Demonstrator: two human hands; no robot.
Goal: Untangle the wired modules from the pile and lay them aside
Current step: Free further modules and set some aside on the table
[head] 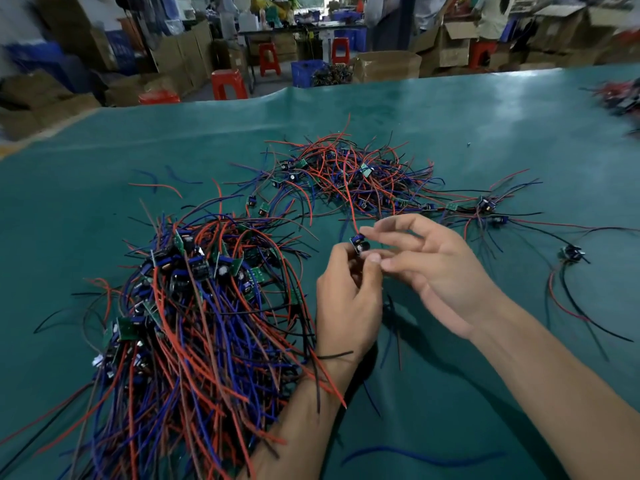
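A small wired module [359, 243] with a blue body is raised above the green table mat [485, 140]. My left hand [348, 299] grips it from below with curled fingers. My right hand [433, 268] reaches in from the right, fingers mostly extended, its index fingertip touching the module's top. A red wire [349, 199] runs from the module up into the tangled pile [353, 174] beyond. A big heap of wired modules [194, 306] with red, blue and black leads lies to the left, partly under my left forearm.
A few separate modules [486, 204] and another [571, 252] lie to the right with wires spread out. A loose blue wire [422, 457] lies near the front. Another bundle [616, 98] sits at the far right edge. Red stools and cardboard boxes stand beyond the table.
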